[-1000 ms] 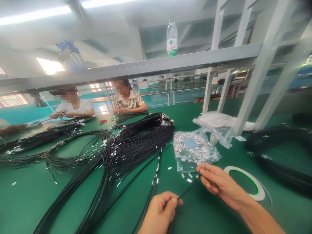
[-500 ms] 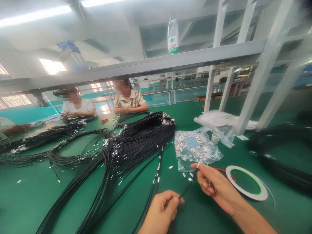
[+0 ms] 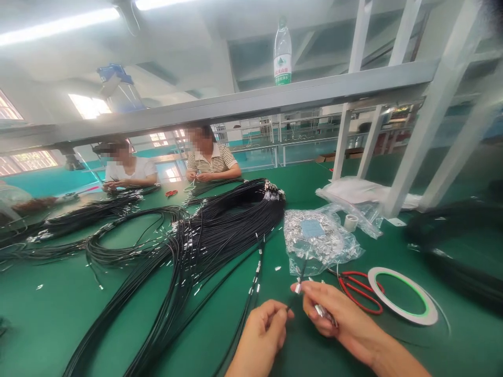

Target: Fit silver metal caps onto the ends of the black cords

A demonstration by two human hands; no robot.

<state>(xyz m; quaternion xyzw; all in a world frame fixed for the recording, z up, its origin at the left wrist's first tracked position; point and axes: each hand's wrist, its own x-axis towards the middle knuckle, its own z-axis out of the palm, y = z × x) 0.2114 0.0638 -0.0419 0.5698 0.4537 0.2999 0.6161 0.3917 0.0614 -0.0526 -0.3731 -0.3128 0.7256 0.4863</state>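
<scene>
My left hand (image 3: 262, 335) is closed, thumb and fingertips pinching a thin black cable (image 3: 304, 268) near its end. My right hand (image 3: 341, 320) is closed too, its thumb and forefinger gripping a small silvery metal sleeve (image 3: 297, 287) that sits at the cable. The cable's tip points up beyond the sleeve. More shiny metal sleeves (image 3: 324, 313) are tucked in the curled fingers of that hand. Behind it lies a clear plastic bag (image 3: 332, 256) full of similar metal pieces, with a blue label. Whether the sleeve is fully around the cable I cannot tell.
Large bundles of black cable (image 3: 236, 225) with metal ends spread over the green table (image 3: 157, 324). Red-handled scissors (image 3: 359, 293) and a white tape roll (image 3: 430, 314) lie right of my hand. White shelf posts (image 3: 412, 146) rise behind. Two people (image 3: 214, 157) sit opposite.
My right hand has moved down and left, closer to my left hand. The cable end now stands upright past the fingertips, and the red scissors show more fully.
</scene>
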